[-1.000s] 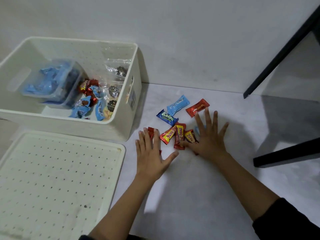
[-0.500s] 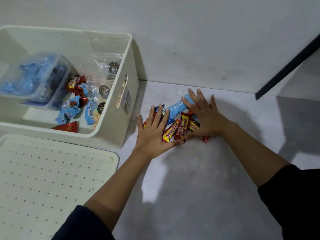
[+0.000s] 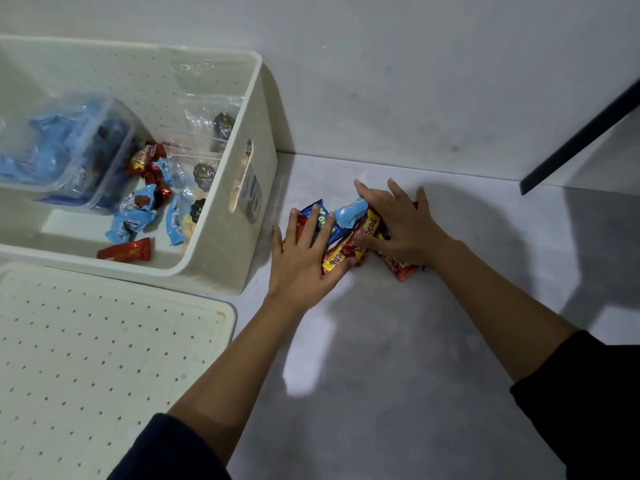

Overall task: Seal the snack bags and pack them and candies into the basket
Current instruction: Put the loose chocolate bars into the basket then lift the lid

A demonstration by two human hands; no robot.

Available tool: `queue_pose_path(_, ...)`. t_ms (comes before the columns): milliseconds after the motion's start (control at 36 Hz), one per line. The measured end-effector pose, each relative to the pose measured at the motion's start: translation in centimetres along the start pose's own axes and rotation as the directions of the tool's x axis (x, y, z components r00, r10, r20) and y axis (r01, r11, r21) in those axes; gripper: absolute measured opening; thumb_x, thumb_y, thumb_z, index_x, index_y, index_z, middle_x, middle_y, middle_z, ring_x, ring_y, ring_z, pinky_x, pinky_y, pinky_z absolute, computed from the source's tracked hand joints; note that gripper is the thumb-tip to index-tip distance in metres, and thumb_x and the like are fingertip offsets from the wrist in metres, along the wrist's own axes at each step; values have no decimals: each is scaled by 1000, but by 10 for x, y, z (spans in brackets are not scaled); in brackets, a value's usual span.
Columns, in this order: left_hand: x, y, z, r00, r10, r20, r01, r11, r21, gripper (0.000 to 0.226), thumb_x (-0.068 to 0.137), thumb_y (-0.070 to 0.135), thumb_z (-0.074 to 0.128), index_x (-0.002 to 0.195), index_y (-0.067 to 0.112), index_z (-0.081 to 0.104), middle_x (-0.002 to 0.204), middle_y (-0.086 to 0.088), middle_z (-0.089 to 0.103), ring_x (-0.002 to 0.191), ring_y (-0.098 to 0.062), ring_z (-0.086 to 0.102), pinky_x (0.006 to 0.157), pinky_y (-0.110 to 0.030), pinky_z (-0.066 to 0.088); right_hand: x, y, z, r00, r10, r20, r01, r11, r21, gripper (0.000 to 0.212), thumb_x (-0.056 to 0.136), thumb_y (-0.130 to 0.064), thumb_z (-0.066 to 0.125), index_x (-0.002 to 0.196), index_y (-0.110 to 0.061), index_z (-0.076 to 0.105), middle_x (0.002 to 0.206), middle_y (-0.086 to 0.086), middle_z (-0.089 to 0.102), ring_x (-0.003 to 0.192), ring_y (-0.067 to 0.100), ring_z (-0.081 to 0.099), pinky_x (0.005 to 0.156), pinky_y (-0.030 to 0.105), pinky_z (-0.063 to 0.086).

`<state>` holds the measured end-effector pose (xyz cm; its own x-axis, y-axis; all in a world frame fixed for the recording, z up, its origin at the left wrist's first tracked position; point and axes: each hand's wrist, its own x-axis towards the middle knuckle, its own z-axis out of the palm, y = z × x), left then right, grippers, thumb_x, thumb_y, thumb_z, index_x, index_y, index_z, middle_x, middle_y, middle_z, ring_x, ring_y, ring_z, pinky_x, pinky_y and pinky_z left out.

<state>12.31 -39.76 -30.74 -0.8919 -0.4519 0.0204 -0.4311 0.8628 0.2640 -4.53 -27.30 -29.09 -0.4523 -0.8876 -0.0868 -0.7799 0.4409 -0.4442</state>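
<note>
A small heap of wrapped candies (image 3: 349,237), red, yellow and blue, lies on the grey floor just right of the white perforated basket (image 3: 228,265). My left hand (image 3: 304,258) lies flat on the heap's left side, fingers straight and spread. My right hand (image 3: 401,226) covers its right side, fingers bent over the wrappers and thumb tucked against them. Inside the basket are clear snack bags (image 3: 207,119), loose candies (image 3: 138,216) and a clear tub of blue-wrapped sweets (image 3: 59,150).
The basket's perforated white lid (image 3: 104,358) lies flat on the floor in front of the basket. A grey wall runs behind. A dark furniture edge (image 3: 581,140) slants at the upper right.
Both hands have swept inward and pushed the scattered candies together into one tight heap closer to the basket. The camera view has shifted slightly.
</note>
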Motion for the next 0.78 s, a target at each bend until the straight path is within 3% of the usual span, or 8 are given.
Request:
queue_pose_path(222,-2,0,0,998,-56,-36,56,998,-2,72,84,71,27,146,36,21,153,0,29,143,-34,17,111,-55,25,-3,-3,6,997,13,-79,-17,999,-50,79,76,-76,22,147,-44,7,149,-11,31,146,26,10,111,63,3)
queue_pose_path(333,-3,0,1,998,-54,-42,55,998,13,69,85,69,30,146,38,21,151,-2,32,141,-36,20,108,-55,28,-12,-2,9,990,16,-137,-20,999,-31,75,80,-69,27,148,-38,14,143,-9,41,143,19,23,113,53,13)
queue_pose_path(444,-2,0,1,995,-49,-86,52,998,34,67,84,68,32,141,34,36,140,-7,45,132,-38,35,102,-53,35,-21,-2,11,965,9,-261,-25,998,-57,71,82,-64,33,146,-33,26,126,-7,55,122,15,47,96,37,30)
queue_pose_path(583,2,-2,2,992,-39,-122,43,999,29,54,84,65,38,123,31,55,134,-6,47,129,-39,37,95,-48,39,-28,1,14,946,9,-325,-37,996,-81,61,84,-62,35,136,-32,47,113,-5,60,108,19,53,80,36,34)
queue_pose_path(778,3,-1,4,982,16,-186,0,996,85,39,88,56,45,110,27,59,140,-3,47,111,-34,50,79,-39,41,-37,-3,16,926,0,-377,-23,998,-56,59,85,-55,45,136,-24,49,95,0,63,79,21,59,62,30,42)
